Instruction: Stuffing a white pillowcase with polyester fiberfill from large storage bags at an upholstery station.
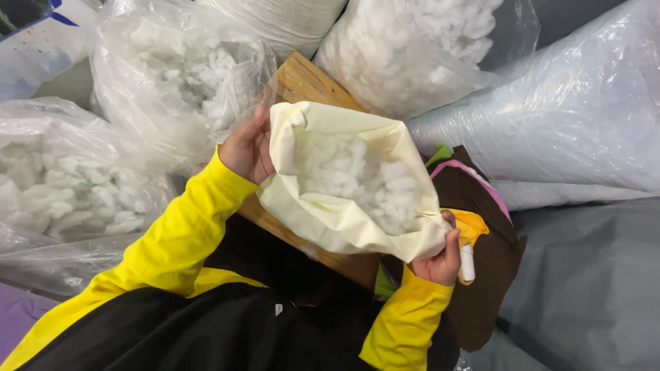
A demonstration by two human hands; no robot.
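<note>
A pale yellow fabric cover (pixel 330 220) lies open in front of me, partly filled with white fluffy stuffing (pixel 357 180). My left hand (pixel 249 150) grips the cover's upper left edge. My right hand (pixel 441 257) holds its lower right edge, fingers curled over the cloth. Both arms wear yellow sleeves. The cover rests over a wooden board (pixel 306 81).
Large clear plastic bags of white stuffing stand at the left (pixel 62 185), top left (pixel 182 72) and top centre (pixel 419 48). A rolled plastic-wrapped bundle (pixel 564 124) lies at the right. Brown, pink, orange and green felt pieces (pixel 491 227) sit beside my right hand.
</note>
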